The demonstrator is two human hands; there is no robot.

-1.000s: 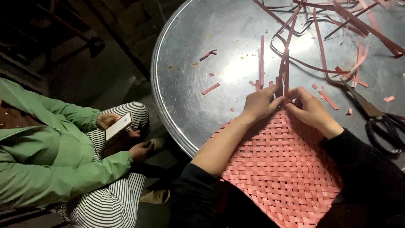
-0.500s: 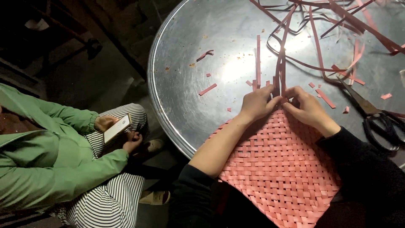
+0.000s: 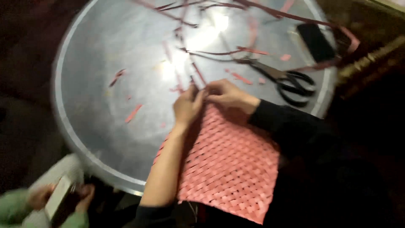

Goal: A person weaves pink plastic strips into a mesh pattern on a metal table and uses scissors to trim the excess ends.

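A pink woven mat (image 3: 230, 164) lies over the near edge of a round metal table (image 3: 105, 139) and onto my lap. My left hand (image 3: 187, 105) and my right hand (image 3: 225, 93) meet at the mat's far edge. Both pinch the thin pink strips (image 3: 198, 74) that run out from the weave across the tabletop. The fingertips touch each other there. The picture is blurred by motion.
Black-handled scissors (image 3: 287, 80) lie on the table just right of my right hand. A dark phone (image 3: 315, 41) rests at the far right rim. Loose pink strips and scraps (image 3: 134, 113) are scattered over the metal. Another person's hands hold a phone (image 3: 59, 199) at bottom left.
The view has swung right and tilted, so the table and mat now sit more to the left. My hands stay at the mat's far edge. The seated person has slid to the bottom-left corner.
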